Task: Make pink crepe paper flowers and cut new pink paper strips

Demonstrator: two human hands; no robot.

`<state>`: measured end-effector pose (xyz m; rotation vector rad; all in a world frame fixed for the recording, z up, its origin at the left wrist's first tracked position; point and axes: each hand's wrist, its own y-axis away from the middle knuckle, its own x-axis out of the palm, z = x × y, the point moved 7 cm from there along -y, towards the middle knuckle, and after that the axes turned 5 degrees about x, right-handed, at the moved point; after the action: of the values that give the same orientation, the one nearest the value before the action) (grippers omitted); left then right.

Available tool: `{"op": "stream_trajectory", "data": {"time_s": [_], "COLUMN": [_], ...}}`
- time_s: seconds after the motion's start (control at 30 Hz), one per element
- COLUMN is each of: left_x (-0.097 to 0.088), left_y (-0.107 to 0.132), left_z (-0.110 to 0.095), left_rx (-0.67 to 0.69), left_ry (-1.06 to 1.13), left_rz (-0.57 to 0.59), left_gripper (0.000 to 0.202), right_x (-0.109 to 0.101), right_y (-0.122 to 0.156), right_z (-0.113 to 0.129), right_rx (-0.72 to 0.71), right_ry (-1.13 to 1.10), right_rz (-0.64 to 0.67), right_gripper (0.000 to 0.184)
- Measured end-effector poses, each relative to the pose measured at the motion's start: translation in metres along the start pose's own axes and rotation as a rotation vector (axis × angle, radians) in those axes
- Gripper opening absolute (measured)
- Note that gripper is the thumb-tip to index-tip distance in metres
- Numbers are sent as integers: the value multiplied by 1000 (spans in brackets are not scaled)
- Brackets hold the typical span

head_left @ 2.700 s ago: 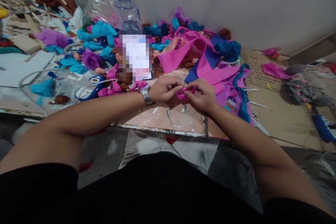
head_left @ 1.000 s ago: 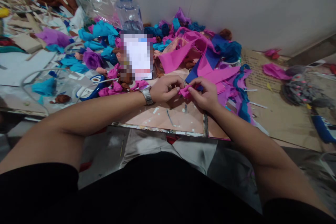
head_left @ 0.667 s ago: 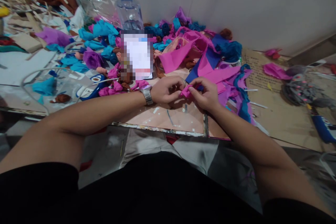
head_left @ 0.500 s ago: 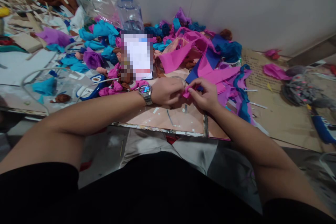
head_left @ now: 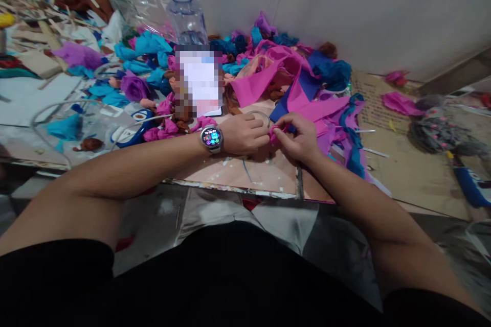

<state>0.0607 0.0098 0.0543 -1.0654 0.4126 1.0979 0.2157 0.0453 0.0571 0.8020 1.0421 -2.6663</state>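
My left hand [head_left: 242, 135] and my right hand [head_left: 298, 138] meet over a pinkish board [head_left: 238, 168] at the table's near edge. Both pinch a small wad of pink crepe paper [head_left: 274, 133] between their fingertips. The left wrist carries a watch [head_left: 211, 138] with its lit face turned up. A clear ring of tape [head_left: 258, 114] lies just behind the left hand. Strips of pink crepe paper [head_left: 284, 84] and blue crepe paper [head_left: 303, 87] are heaped right behind the hands.
A plastic water bottle [head_left: 186, 13] stands at the back by the wall. Turquoise and purple paper flowers [head_left: 134, 87] cover the left side, beside wooden sticks [head_left: 30, 0]. A clear plastic bag [head_left: 84, 127] lies at left. Brown cardboard [head_left: 406, 173] spreads to the right.
The left wrist has rolled so the watch face now points up and lit. The pink paper has gone from a flatter strip to a tighter wad between the fingertips.
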Motion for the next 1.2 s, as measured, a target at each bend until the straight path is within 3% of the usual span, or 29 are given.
{"op": "stream_trajectory", "data": {"time_s": [0.27,0.5,0.8,1.07,1.2], "left_x": [-6,7,-3,5,7], "left_y": [-1,-2,-5,-2,-1], "left_z": [-3,-8,-8,-1,-5], "left_rx": [4,25,57,-28,14], "left_ry": [-5,142,144,246,144], "left_rz": [-28,127,-15,88,90], "left_gripper": [19,23,24,21,23], "right_x": [-2,0,-1,-2,-3], "right_y": [-1,-1,-1,0,-1], "right_z": [-1,2,2,3,1], "right_rx": [4,-38,-29,-39,-12], "right_ry": [11,12,20,16,22], "right_rz": [-12,3,4,-12,-31], "right_gripper": [14,8,9,7,6]}}
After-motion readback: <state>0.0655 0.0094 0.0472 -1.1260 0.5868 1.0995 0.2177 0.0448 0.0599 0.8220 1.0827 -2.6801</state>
